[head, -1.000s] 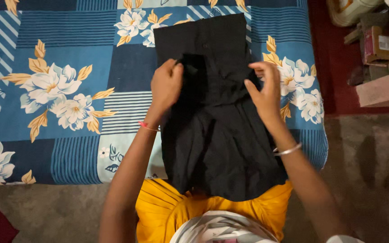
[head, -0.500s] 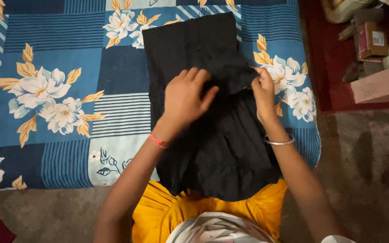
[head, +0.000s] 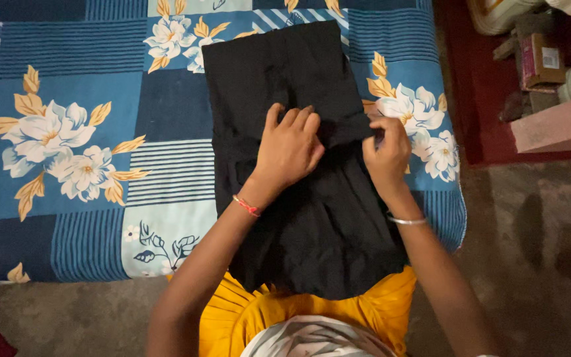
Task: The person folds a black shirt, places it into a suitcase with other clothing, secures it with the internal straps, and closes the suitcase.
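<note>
From the head view we see one black cloth garment (head: 299,218) lying on the blue floral bedsheet (head: 67,132). Our left hand (head: 290,147) presses flat, fingers extended, on it; our right hand (head: 386,153) pinches its folded right edge.

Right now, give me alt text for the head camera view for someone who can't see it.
Two bare hands work a black garment spread on a blue floral bedsheet: the left hand presses flat on it, the right hand pinches a fold at its edge. Boxes sit at upper right.
</note>
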